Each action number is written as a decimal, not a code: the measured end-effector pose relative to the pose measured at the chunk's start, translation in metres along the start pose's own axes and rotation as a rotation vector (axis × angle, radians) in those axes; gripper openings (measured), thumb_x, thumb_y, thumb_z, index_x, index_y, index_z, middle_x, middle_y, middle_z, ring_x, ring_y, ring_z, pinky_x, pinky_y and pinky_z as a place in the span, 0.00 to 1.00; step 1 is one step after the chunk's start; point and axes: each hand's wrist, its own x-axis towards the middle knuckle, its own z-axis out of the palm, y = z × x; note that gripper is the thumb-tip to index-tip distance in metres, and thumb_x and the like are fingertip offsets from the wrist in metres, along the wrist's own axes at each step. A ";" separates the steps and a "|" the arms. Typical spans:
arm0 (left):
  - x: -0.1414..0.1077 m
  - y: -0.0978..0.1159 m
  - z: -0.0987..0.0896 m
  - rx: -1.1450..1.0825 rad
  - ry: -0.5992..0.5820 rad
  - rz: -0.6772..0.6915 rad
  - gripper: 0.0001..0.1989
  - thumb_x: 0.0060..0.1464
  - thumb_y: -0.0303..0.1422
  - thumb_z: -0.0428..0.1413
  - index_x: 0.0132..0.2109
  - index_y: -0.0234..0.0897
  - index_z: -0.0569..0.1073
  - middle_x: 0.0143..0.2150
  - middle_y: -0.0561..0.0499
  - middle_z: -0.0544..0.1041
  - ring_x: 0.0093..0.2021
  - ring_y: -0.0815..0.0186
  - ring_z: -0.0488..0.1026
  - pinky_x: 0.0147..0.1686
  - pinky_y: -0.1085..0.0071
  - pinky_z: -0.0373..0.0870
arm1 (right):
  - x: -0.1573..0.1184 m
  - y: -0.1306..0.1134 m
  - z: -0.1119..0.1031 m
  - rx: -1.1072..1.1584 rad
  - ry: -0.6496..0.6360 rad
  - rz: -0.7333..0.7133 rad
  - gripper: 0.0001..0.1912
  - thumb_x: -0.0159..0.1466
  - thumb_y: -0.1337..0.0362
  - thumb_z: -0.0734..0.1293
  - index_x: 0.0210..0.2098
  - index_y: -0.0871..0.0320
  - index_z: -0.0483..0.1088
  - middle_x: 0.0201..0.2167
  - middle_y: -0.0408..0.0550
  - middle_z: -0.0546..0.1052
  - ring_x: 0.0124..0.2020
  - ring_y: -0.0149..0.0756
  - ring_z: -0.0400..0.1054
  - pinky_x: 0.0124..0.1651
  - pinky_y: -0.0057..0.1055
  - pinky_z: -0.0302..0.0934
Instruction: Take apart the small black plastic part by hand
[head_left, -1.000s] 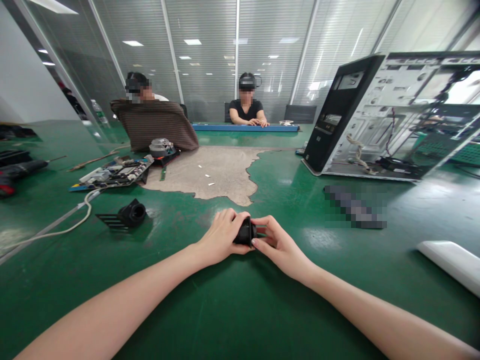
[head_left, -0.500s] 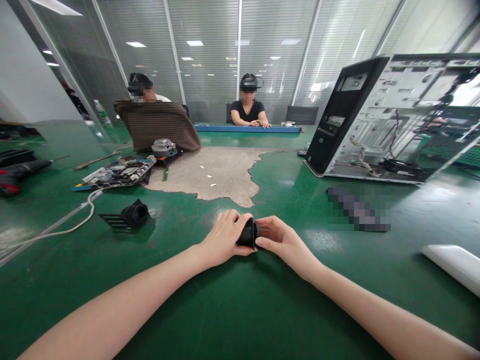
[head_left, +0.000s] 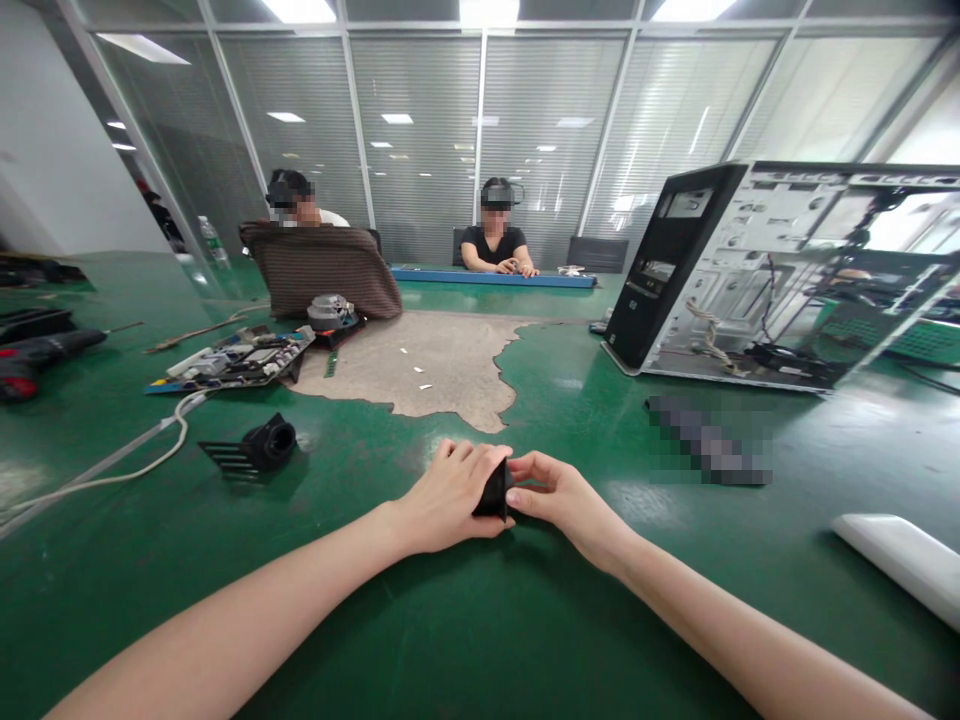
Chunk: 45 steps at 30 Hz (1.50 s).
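Observation:
Over the green tabletop, my left hand [head_left: 454,497] is wrapped around a small black plastic part [head_left: 492,492] with a flat, flange-like edge facing right. Thumb and fingers of my right hand [head_left: 561,497] are closed against the right side of that same part, its fingertips touching there. My palm and fingers cover much of the part, so its full shape is hidden. To the left lies another black plastic piece [head_left: 259,447], with a round opening and a slatted flat side; neither hand touches it.
An opened computer case [head_left: 675,270] stands right, near a pixelated dark object [head_left: 709,440] and a white object [head_left: 900,560]. A circuit board [head_left: 240,358], cable [head_left: 176,435] and power drill [head_left: 45,350] lie left. Two people sit across the table, one behind a brown chair back [head_left: 319,265].
The view has tilted up slightly, so the scene sits lower. My right fingers have drawn in closer against the part, and its rounded right end shows less than before.

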 end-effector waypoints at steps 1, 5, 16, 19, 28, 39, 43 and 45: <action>0.000 0.000 -0.001 -0.005 0.003 0.001 0.34 0.45 0.42 0.57 0.55 0.36 0.52 0.49 0.44 0.66 0.43 0.56 0.63 0.43 0.60 0.55 | 0.000 0.001 0.000 0.000 0.001 0.000 0.15 0.48 0.63 0.71 0.35 0.60 0.68 0.32 0.44 0.74 0.32 0.32 0.69 0.39 0.32 0.62; -0.002 0.002 -0.001 -0.057 0.014 -0.013 0.31 0.46 0.41 0.57 0.53 0.37 0.53 0.49 0.44 0.65 0.43 0.56 0.62 0.43 0.60 0.56 | -0.001 0.003 0.005 -0.032 0.038 -0.034 0.17 0.49 0.61 0.71 0.36 0.60 0.68 0.33 0.46 0.74 0.35 0.35 0.69 0.41 0.34 0.63; -0.005 0.002 0.001 -0.146 0.020 0.010 0.30 0.48 0.37 0.56 0.53 0.38 0.51 0.51 0.44 0.63 0.46 0.56 0.61 0.44 0.59 0.58 | -0.008 0.004 0.007 -0.044 0.044 -0.047 0.14 0.54 0.59 0.67 0.37 0.60 0.68 0.34 0.46 0.73 0.32 0.32 0.70 0.37 0.31 0.64; -0.005 0.003 0.000 -0.148 0.020 0.009 0.31 0.48 0.39 0.56 0.54 0.39 0.50 0.51 0.44 0.63 0.46 0.56 0.61 0.44 0.59 0.58 | -0.004 0.005 0.005 -0.083 0.020 -0.081 0.12 0.53 0.60 0.68 0.35 0.59 0.68 0.33 0.45 0.73 0.33 0.33 0.70 0.38 0.32 0.65; -0.005 0.003 0.002 -0.149 0.033 0.003 0.30 0.48 0.41 0.55 0.53 0.39 0.51 0.50 0.43 0.64 0.47 0.55 0.61 0.45 0.59 0.56 | -0.014 0.011 0.011 -0.085 0.051 -0.205 0.11 0.54 0.64 0.68 0.37 0.54 0.66 0.39 0.45 0.72 0.46 0.38 0.67 0.46 0.36 0.65; -0.004 0.001 0.004 -0.130 0.025 0.006 0.26 0.48 0.39 0.55 0.51 0.37 0.53 0.47 0.44 0.64 0.44 0.57 0.62 0.42 0.61 0.57 | -0.011 0.009 0.010 -0.101 0.052 -0.181 0.12 0.54 0.63 0.67 0.38 0.55 0.63 0.39 0.46 0.71 0.45 0.37 0.67 0.44 0.36 0.66; -0.004 0.001 0.004 -0.142 0.030 0.004 0.27 0.48 0.38 0.55 0.51 0.37 0.54 0.47 0.44 0.64 0.44 0.57 0.62 0.43 0.61 0.57 | -0.009 0.009 0.008 -0.120 0.020 -0.171 0.14 0.54 0.62 0.68 0.38 0.56 0.64 0.40 0.47 0.71 0.45 0.38 0.67 0.48 0.39 0.64; -0.004 0.001 0.004 -0.142 0.033 0.006 0.27 0.48 0.39 0.55 0.51 0.38 0.53 0.47 0.44 0.64 0.44 0.57 0.62 0.43 0.61 0.57 | -0.009 0.009 0.008 -0.086 -0.009 -0.159 0.13 0.53 0.62 0.68 0.37 0.55 0.64 0.38 0.46 0.71 0.44 0.38 0.67 0.45 0.38 0.66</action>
